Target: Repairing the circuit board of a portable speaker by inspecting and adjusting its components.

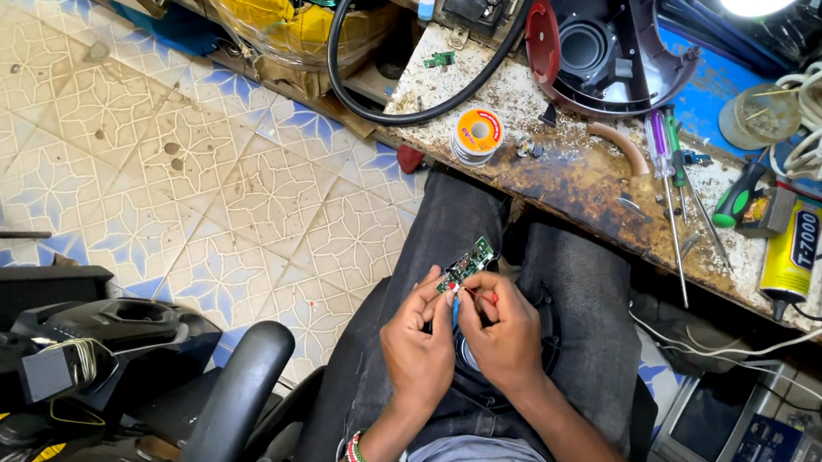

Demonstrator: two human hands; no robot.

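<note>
Low in the frame's centre, the left hand [418,346] and right hand [503,335] press together over the lap, fingers pinching a small green circuit board [466,264] (its wires between them).

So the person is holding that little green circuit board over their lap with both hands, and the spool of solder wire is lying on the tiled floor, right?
Not quite. The spool of solder wire lies on the workbench, near its edge, not on the tiled floor. The rest holds: the head view shows the left hand and right hand holding the small green circuit board over the lap.
</note>
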